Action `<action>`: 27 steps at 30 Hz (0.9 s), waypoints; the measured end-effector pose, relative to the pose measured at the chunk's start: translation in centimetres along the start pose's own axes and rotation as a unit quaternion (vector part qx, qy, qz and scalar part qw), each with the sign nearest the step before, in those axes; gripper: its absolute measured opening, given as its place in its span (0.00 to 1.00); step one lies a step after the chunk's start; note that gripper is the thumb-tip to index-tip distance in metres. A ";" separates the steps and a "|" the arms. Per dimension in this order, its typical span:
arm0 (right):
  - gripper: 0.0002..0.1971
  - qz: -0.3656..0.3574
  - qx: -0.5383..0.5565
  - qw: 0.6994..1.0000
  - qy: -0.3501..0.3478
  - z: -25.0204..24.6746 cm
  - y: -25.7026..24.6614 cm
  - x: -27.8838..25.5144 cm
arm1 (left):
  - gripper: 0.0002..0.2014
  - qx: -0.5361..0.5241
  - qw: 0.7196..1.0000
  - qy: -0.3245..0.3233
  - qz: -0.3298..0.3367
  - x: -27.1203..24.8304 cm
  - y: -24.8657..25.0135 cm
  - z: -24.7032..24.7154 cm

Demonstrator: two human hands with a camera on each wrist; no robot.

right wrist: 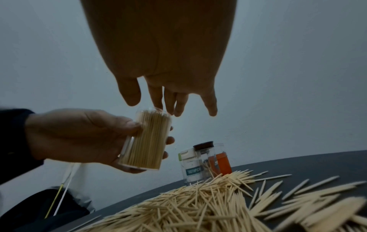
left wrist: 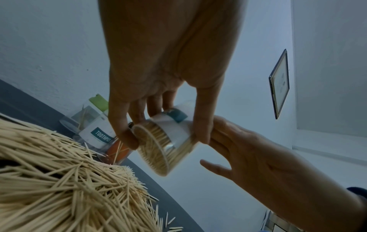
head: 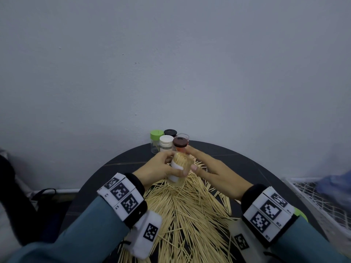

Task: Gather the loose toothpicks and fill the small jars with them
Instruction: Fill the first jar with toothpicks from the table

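A clear jar [head: 179, 168] with a white label, packed full of toothpicks, is held tilted above the pile; my left hand [head: 174, 164] grips it around the body. In the left wrist view, thumb and fingers of the left hand [left wrist: 164, 139] curl round the jar [left wrist: 158, 150]. My right hand [head: 191, 158] is open beside the jar's mouth. Its straight fingers [right wrist: 170, 106] reach the toothpick tips at the top of the jar [right wrist: 147, 141]. A large heap of loose toothpicks [head: 182, 211] covers the dark round table [head: 247, 164].
Several small jars stand at the table's far edge: green lid [head: 156, 134], black lid [head: 170, 132], white lid [head: 166, 140], brown lid [head: 180, 142] over an orange label. A white wire basket [head: 313, 196] is at the right. A dark bag [head: 22, 196] lies on the left.
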State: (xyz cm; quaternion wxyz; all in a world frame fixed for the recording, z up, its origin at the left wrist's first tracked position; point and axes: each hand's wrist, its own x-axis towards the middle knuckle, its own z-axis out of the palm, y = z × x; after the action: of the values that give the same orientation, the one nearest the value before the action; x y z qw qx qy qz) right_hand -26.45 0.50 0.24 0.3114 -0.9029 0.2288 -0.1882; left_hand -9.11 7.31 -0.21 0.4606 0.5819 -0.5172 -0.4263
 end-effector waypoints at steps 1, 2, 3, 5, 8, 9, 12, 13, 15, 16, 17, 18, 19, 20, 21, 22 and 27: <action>0.27 0.004 0.007 1.000 0.011 -0.4 0.1 -0.3 | 0.23 0.000 1.000 -0.001 0.000 0.0 0.1 0.1; 0.25 0.011 0.006 1.000 0.021 -0.8 0.2 -0.7 | 0.24 -0.001 1.000 -0.001 0.000 0.0 0.1 0.1; 0.23 0.020 -0.006 0.999 0.028 -1.4 0.4 -1.1 | 0.24 -0.003 1.000 -0.002 0.002 0.0 0.2 0.1; 0.20 0.052 -0.052 0.997 0.027 -2.4 1.0 -2.0 | 0.25 -0.010 1.000 -0.002 0.007 -0.1 0.4 0.3; 0.19 0.130 -0.171 0.975 -0.061 -3.6 1.9 -3.4 | 0.27 -0.020 1.000 -0.006 0.010 -0.2 0.6 0.4; 0.20 0.160 -0.208 0.959 -0.104 -3.8 2.0 -3.9 | 0.27 -0.022 1.000 -0.009 0.010 -0.2 0.7 0.4; 0.25 0.234 -0.259 0.916 -0.199 -3.4 2.3 -5.4 | 0.29 -0.020 1.000 -0.013 0.011 -0.4 0.9 0.7; 0.26 0.253 -0.271 0.903 -0.216 -3.2 2.4 -5.8 | 0.29 -0.020 1.000 -0.014 0.010 -0.4 0.9 0.8; 0.31 0.285 -0.293 0.884 -0.228 -2.8 2.8 -6.5 | 0.29 -0.019 1.000 -0.015 0.010 -0.5 1.0 1.0; 0.34 0.298 -0.304 0.877 -0.222 -2.7 2.9 -6.8 | 0.28 -0.019 1.000 -0.014 0.010 -0.6 1.0 1.0; 0.37 0.312 -0.314 0.872 -0.208 -2.7 3.1 -7.1 | 0.29 -0.019 1.000 -0.014 0.010 -0.6 1.0 1.0; 0.40 0.329 -0.320 0.867 -0.195 -2.7 3.2 -7.3 | 0.29 -0.019 1.000 -0.012 0.010 -0.6 1.0 1.0; 0.43 0.346 -0.324 0.861 -0.187 -2.6 3.2 -7.6 | 0.30 -0.018 1.000 -0.011 0.010 -0.6 1.0 1.0; 0.46 0.360 -0.327 0.853 -0.188 -2.6 3.3 -7.9 | 0.30 -0.016 1.000 -0.010 0.010 -0.6 0.9 1.0; 0.47 0.369 -0.330 0.847 -0.195 -2.5 3.3 -8.1 | 0.30 -0.014 1.000 -0.010 0.010 -0.6 0.9 1.0; 0.47 0.371 -0.331 0.844 -0.200 -2.4 3.2 -8.2 | 0.29 -0.011 1.000 -0.012 0.011 -0.6 0.9 1.1; 0.34 0.301 -0.293 0.890 -0.175 -1.4 2.9 -7.8 | 0.26 0.004 1.000 -0.021 0.012 -0.7 0.9 1.4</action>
State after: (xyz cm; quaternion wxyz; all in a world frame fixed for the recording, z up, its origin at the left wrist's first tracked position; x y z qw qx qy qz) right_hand -34.39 1.88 -2.17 0.1091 -0.8594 0.4761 0.1513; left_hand -10.76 7.80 0.41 0.4523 0.5688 -0.5353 -0.4305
